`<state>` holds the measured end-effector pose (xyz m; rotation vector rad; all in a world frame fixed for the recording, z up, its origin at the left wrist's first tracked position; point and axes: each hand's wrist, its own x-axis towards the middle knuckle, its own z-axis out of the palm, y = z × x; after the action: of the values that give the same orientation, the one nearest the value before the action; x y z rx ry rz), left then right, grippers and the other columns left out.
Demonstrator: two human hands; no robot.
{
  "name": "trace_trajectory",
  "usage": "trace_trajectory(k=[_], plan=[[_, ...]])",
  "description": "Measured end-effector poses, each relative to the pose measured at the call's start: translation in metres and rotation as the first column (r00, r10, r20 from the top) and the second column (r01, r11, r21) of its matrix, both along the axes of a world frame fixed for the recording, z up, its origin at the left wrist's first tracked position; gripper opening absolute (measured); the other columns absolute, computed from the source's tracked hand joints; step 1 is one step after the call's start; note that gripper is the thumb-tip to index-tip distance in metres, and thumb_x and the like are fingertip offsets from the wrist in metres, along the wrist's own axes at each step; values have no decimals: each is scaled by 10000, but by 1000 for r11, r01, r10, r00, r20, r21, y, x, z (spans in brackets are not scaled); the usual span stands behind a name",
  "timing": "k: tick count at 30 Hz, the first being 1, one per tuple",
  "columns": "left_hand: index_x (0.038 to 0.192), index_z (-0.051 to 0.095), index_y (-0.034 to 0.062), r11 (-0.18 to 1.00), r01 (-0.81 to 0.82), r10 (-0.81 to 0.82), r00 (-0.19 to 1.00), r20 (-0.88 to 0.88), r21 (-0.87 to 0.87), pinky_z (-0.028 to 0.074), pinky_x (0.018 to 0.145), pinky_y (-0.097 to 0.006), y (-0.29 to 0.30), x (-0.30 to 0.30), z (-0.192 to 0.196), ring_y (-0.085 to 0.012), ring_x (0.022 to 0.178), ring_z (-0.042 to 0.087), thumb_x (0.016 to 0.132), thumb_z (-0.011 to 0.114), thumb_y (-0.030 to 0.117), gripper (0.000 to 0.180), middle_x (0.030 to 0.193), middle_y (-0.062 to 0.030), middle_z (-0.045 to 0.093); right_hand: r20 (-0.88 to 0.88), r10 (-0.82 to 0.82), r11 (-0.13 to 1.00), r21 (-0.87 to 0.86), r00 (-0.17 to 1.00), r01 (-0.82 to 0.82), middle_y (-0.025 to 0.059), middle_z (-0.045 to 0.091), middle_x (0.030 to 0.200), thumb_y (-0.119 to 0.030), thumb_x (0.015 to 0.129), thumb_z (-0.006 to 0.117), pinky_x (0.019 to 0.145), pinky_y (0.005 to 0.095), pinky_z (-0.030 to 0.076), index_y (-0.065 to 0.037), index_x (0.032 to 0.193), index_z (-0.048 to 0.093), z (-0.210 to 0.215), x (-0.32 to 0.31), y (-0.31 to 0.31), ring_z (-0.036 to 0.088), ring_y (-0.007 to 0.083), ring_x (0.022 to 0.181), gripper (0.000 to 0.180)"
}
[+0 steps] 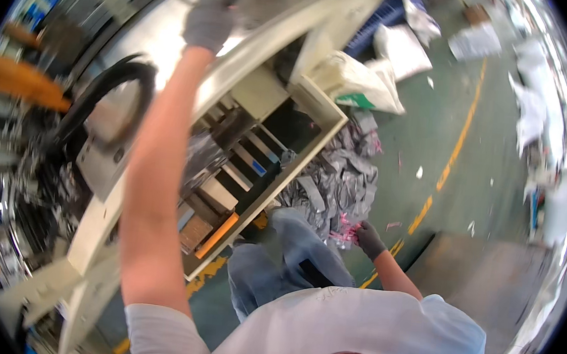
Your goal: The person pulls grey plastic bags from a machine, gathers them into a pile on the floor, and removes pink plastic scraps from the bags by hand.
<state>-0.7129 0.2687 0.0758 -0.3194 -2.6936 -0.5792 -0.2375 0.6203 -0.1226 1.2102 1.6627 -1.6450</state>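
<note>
My left hand, in a grey glove, is stretched far forward over the shiny metal top of a machine. Motion smears its fingers, and a dark, blurred thing lies just beyond them. Low by my right knee, my right hand, also gloved in grey, is closed on a bunch of pink strips. These strips lie against a heap of crumpled grey plastic film on the floor beside the machine.
An open cream drawer or bin with blocks and an orange bar juts out before my legs. A black hose curves at left. White sacks lie on the green floor. A flat dark sheet is at right.
</note>
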Motion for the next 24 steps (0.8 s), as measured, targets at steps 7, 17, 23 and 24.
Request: trace_trajectory(k=[7, 17, 23, 24], plan=[[1100, 588, 55, 932, 148, 12, 899, 437, -330, 436, 900, -424, -23, -80, -21, -369, 1054, 550, 789, 550, 275, 383, 1097, -231, 583, -53, -536, 836, -172, 843, 521, 62, 606, 790, -12, 843, 463, 458, 211, 433, -85, 942, 534, -31, 147, 19, 519, 95, 535, 142], [1084, 570, -28, 907, 257, -126, 921, -368, 333, 469, 778, -339, 55, 122, 45, -268, 899, 598, 909, 493, 158, 267, 1006, -155, 609, -209, -901, 431, -348, 379, 833, 8, 525, 689, -80, 886, 467, 397, 195, 400, -83, 948, 548, -42, 192, 27, 502, 71, 538, 102], [874, 532, 29, 905, 105, -336, 769, 543, 411, 441, 752, -376, 41, 317, -145, -308, 799, 553, 901, 473, 158, 145, 894, -119, 574, -318, -783, 621, -459, 535, 636, -22, 511, 677, -150, 905, 517, 400, 160, 389, -91, 912, 551, -71, -35, 65, 472, 41, 508, 69], [878, 544, 35, 900, 10, -327, 676, 660, 435, 444, 742, -378, 55, 336, -146, -323, 800, 556, 909, 471, 180, 165, 891, -138, 588, -322, -761, 649, -408, 564, 643, -22, 506, 672, -141, 906, 510, 411, 162, 391, -86, 893, 548, -73, -73, 74, 472, 44, 509, 68]])
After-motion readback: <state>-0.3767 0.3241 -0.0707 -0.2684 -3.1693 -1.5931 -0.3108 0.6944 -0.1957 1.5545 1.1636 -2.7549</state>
